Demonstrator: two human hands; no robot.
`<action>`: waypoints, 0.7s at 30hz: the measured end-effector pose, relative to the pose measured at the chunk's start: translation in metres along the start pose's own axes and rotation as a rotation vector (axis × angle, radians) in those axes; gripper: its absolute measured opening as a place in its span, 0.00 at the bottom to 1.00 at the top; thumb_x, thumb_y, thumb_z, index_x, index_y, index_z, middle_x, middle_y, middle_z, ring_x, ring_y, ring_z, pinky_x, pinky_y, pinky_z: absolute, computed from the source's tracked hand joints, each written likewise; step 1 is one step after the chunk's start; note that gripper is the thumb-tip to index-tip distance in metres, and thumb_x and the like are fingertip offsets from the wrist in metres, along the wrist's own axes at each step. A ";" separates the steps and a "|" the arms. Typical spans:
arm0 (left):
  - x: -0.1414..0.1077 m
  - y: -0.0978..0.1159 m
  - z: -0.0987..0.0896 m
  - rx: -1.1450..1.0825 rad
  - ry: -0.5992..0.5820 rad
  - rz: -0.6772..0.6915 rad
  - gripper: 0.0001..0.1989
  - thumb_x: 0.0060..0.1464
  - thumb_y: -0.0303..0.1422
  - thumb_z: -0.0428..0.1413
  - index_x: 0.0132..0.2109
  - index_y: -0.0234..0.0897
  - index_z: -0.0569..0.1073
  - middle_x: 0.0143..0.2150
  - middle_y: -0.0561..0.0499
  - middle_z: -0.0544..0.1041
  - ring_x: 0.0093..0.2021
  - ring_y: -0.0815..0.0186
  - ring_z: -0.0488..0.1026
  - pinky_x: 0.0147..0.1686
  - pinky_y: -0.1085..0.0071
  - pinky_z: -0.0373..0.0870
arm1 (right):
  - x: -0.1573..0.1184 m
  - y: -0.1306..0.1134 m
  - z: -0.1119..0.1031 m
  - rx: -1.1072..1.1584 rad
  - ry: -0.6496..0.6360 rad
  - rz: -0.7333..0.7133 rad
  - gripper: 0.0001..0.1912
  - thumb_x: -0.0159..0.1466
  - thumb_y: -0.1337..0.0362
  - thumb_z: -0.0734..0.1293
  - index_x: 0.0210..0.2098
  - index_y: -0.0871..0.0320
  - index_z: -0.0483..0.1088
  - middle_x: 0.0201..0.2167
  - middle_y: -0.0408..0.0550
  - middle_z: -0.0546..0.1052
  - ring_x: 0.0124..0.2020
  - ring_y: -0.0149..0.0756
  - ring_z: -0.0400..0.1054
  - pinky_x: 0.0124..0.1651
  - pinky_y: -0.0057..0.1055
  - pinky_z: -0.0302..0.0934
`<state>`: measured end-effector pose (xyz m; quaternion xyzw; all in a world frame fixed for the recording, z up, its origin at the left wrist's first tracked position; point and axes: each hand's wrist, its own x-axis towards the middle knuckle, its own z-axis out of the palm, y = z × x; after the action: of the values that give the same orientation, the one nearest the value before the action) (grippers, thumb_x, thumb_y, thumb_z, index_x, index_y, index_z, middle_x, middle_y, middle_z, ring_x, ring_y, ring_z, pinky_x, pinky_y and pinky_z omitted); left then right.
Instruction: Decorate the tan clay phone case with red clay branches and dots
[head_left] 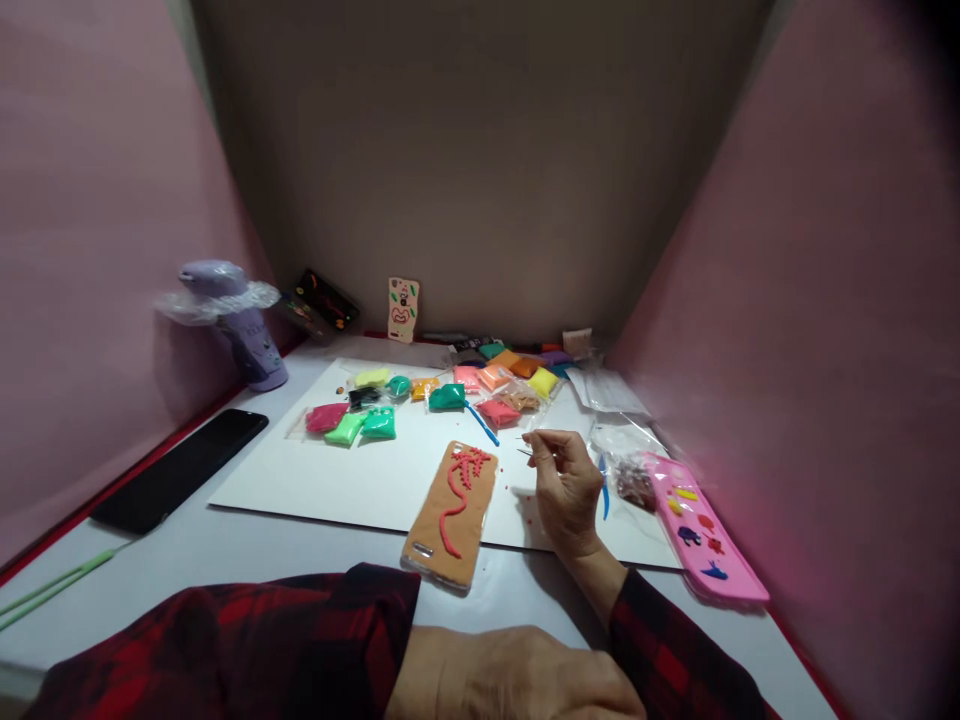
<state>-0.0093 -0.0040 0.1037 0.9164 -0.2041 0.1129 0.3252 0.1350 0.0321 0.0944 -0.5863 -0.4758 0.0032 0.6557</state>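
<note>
My right hand [566, 490] is raised over the white board, thumb and fingertips pinched on a thin pointed metal tool [524, 451]. Left of it lies a phone case [431, 520] covered in tan clay, overhanging the board's front edge. Red clay [452, 515] on it forms a wavy line topped by small leafy pieces. My left hand [525, 675] rests low at the bottom of the view, its back up; its fingers are mostly hidden. Tiny red bits lie between the case and my right hand.
Colourful clay packets [448, 397] and a blue tool [482, 424] lie on the white board [300, 490]. At left are a black phone [184, 470] and a purple bottle [255, 345]. A pink case [709, 540] lies at right. Pink walls stand on both sides.
</note>
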 end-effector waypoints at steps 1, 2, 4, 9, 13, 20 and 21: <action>0.000 0.004 -0.003 0.043 0.068 0.016 0.18 0.64 0.37 0.43 0.52 0.27 0.67 0.44 0.42 0.74 0.40 0.66 0.74 0.35 0.78 0.71 | 0.001 0.001 0.000 0.000 0.004 -0.001 0.06 0.63 0.61 0.65 0.34 0.58 0.69 0.25 0.41 0.73 0.24 0.29 0.67 0.28 0.28 0.63; -0.001 0.007 -0.006 0.075 0.123 0.021 0.20 0.65 0.38 0.42 0.50 0.26 0.68 0.46 0.40 0.73 0.42 0.64 0.73 0.37 0.77 0.70 | 0.002 0.002 0.000 0.000 0.008 -0.003 0.06 0.63 0.61 0.65 0.34 0.58 0.69 0.25 0.41 0.73 0.24 0.30 0.68 0.28 0.28 0.63; -0.002 0.012 -0.008 0.101 0.184 -0.002 0.19 0.65 0.38 0.43 0.46 0.26 0.69 0.45 0.39 0.74 0.41 0.65 0.73 0.36 0.77 0.70 | 0.002 0.003 0.000 0.001 0.009 -0.009 0.07 0.63 0.61 0.65 0.34 0.59 0.69 0.25 0.42 0.74 0.24 0.30 0.68 0.28 0.28 0.63; -0.002 0.009 -0.005 0.260 0.478 0.048 0.14 0.65 0.35 0.46 0.32 0.33 0.68 0.25 0.54 0.73 0.24 0.72 0.69 0.22 0.79 0.62 | 0.002 0.007 0.000 0.003 -0.010 -0.033 0.07 0.63 0.61 0.65 0.35 0.59 0.69 0.27 0.44 0.76 0.24 0.30 0.68 0.27 0.28 0.64; 0.000 0.001 -0.004 0.460 0.709 0.149 0.15 0.60 0.36 0.54 0.27 0.31 0.68 0.18 0.55 0.66 0.18 0.73 0.62 0.16 0.75 0.54 | 0.002 0.007 0.000 0.001 -0.021 -0.043 0.08 0.63 0.60 0.65 0.35 0.60 0.69 0.27 0.44 0.76 0.23 0.30 0.68 0.27 0.28 0.63; 0.000 -0.006 -0.002 0.453 0.802 0.092 0.13 0.59 0.33 0.53 0.27 0.32 0.71 0.21 0.54 0.64 0.18 0.74 0.59 0.15 0.76 0.51 | 0.000 0.007 0.001 0.001 -0.066 -0.049 0.08 0.62 0.60 0.66 0.34 0.59 0.70 0.26 0.43 0.75 0.22 0.29 0.67 0.27 0.28 0.63; 0.000 -0.009 0.001 0.448 0.768 0.064 0.12 0.59 0.33 0.53 0.29 0.33 0.73 0.22 0.54 0.65 0.19 0.74 0.61 0.15 0.77 0.53 | -0.001 0.007 0.001 0.000 -0.072 -0.048 0.08 0.62 0.60 0.66 0.34 0.59 0.70 0.26 0.43 0.75 0.23 0.29 0.67 0.27 0.29 0.63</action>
<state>-0.0056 0.0014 0.0977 0.8491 -0.0671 0.4966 0.1670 0.1380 0.0348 0.0881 -0.5742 -0.5129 0.0084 0.6381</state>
